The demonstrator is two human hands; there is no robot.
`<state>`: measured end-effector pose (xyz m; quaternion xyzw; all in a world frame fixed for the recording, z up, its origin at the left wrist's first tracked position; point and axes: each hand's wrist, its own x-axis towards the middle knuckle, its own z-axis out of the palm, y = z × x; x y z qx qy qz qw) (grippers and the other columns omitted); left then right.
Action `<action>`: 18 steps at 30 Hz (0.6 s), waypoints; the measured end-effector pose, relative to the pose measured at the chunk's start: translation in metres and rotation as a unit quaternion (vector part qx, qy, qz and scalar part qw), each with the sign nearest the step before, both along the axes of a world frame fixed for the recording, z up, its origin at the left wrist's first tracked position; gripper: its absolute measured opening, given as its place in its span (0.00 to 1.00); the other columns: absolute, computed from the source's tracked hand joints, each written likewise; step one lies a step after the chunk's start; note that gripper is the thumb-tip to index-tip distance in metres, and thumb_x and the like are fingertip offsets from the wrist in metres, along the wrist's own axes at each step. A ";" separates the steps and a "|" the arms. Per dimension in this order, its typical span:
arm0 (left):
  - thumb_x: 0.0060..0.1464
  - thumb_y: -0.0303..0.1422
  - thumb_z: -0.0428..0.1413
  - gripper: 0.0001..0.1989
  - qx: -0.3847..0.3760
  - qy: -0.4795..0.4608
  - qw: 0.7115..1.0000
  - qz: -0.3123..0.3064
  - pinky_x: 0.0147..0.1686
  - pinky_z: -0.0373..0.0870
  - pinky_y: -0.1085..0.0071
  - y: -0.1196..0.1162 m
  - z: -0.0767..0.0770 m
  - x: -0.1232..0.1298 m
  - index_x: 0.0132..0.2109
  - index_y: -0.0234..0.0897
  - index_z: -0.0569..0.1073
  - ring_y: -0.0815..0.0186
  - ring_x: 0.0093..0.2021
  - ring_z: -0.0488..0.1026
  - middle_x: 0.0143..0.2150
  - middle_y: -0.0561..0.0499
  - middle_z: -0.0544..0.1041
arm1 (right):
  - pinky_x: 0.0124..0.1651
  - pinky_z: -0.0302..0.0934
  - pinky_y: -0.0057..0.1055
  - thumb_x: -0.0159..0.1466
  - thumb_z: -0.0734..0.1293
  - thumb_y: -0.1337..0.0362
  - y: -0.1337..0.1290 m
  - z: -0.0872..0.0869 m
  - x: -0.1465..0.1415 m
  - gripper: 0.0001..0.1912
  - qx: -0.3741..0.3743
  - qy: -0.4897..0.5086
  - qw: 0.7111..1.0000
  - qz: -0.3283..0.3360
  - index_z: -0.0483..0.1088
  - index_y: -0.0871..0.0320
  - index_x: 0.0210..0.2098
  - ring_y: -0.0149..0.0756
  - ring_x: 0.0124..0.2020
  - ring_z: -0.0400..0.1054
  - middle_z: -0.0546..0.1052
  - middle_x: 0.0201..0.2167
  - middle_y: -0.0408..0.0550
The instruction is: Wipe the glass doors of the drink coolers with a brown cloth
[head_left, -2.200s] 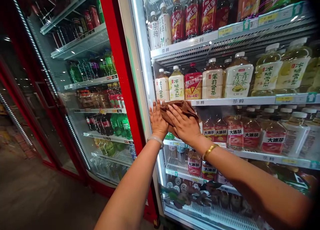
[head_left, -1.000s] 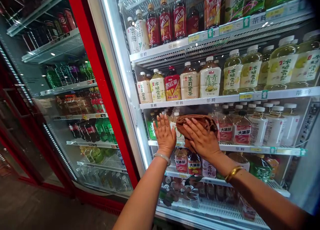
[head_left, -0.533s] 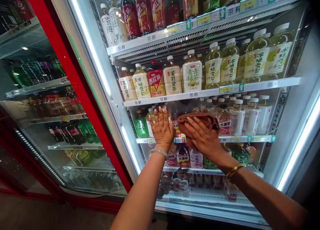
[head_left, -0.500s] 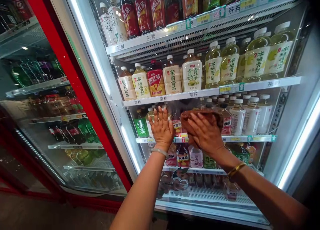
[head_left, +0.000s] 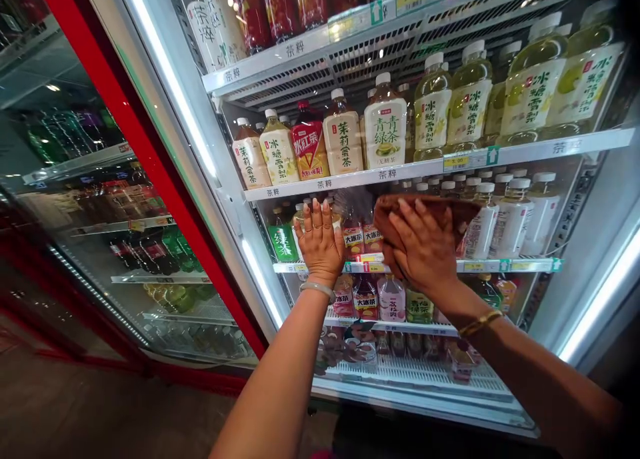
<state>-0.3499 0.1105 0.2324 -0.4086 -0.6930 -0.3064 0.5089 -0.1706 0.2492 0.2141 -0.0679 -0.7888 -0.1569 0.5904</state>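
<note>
My left hand (head_left: 320,246) lies flat on the glass door (head_left: 357,200) of a drinks fridge, fingers stretched out and holding nothing. A pale bangle circles that wrist. Beside it to the right, my right hand (head_left: 425,252) presses a brown cloth (head_left: 463,212) against the same glass, fingers extended over the fabric. Part of the cloth bunches below the palm. A hazy smear shows on the pane between the two hands. Behind the glass, the hands and cloth hide some bottles on the middle shelf (head_left: 490,266).
Rows of bottled drinks, such as a green tea bottle (head_left: 387,129), fill the shelves behind the pane. A red door frame (head_left: 145,199) runs down the left, with another stocked fridge (head_left: 95,199) beyond it. Dark floor (head_left: 100,412) shows at lower left.
The cloth under my right hand has moved right and slightly up across the glass. My left hand stays flat in nearly the same place. The view has shifted closer to the shelves.
</note>
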 end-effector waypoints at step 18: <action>0.68 0.35 0.43 0.33 -0.003 -0.020 1.000 0.003 0.78 0.27 0.51 0.001 0.002 0.002 0.77 0.36 0.51 0.61 0.80 0.32 0.80 0.47 0.50 | 0.77 0.29 0.62 0.69 0.63 0.60 -0.008 0.023 -0.018 0.37 -0.014 0.016 1.000 -0.010 0.50 0.53 0.75 0.49 0.78 0.43 0.56 0.76 0.51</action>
